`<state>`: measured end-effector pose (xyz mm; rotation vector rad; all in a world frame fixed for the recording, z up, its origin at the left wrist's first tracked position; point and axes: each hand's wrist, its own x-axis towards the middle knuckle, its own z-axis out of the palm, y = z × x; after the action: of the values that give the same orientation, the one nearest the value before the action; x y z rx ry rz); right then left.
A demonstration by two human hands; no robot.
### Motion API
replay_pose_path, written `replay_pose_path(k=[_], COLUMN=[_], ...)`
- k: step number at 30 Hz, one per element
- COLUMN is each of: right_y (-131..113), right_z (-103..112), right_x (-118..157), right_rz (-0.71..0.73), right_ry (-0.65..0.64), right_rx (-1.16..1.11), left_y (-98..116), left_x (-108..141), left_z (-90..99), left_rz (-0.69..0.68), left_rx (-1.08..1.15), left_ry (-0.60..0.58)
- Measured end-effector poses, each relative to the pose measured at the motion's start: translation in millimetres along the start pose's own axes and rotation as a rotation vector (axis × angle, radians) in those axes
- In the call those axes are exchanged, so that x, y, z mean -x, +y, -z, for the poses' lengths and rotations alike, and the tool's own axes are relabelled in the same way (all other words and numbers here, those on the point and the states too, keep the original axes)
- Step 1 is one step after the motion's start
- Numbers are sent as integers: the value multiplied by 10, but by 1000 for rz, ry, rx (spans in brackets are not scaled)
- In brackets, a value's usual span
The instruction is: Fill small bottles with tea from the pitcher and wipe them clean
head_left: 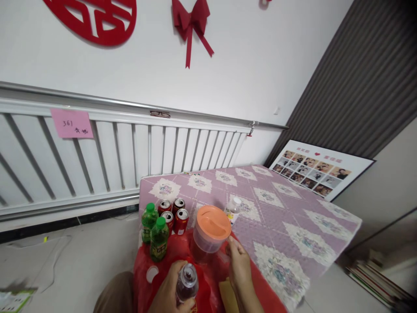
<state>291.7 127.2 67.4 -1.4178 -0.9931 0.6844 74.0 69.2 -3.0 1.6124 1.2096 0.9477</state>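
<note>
My left hand (171, 289) is wrapped round a clear plastic bottle (188, 282), upright with its open mouth showing and no cap on it. My right hand (240, 261) has its fingers curled at the right side of a clear plastic pitcher (208, 243) with an orange lid (213, 222); the fingers hide the grip itself. The pitcher is on red plastic sheeting (272, 298). Left of it stand two green bottles (158, 243) and several opened red cans (181, 221). A white cap (152, 274) lies near my left hand.
Behind the pitcher stands a white-capped bottle (233, 208) on a purple flowered cloth (267, 195). Something yellow (228, 296) lies under my right wrist. A white radiator (130, 152) runs along the wall, and a framed photo board (321, 167) leans at the back right.
</note>
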Motion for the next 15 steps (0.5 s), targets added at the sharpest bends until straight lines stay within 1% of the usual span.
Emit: replay_pose_path(k=[3,6,8,12,15], right_y=[-9,-46,-63,-51,-26], right_z=[42,90,131,248,363], right_x=[21,99,191,431,597], right_rz=[-61,-83,-89,-127,-164], right_ry=[-4,-14,30,156,219], right_rx=[-43,-81,-96,-114,-134], left_y=[104,191,187,112,146], left_x=[5,15,21,33,42], left_z=[38,88,98,68,68], left_rz=[1,-18,-27,-35,-30], left_rx=[-3,19,28,12,14], left_ry=[-18,-42,-30,13,14])
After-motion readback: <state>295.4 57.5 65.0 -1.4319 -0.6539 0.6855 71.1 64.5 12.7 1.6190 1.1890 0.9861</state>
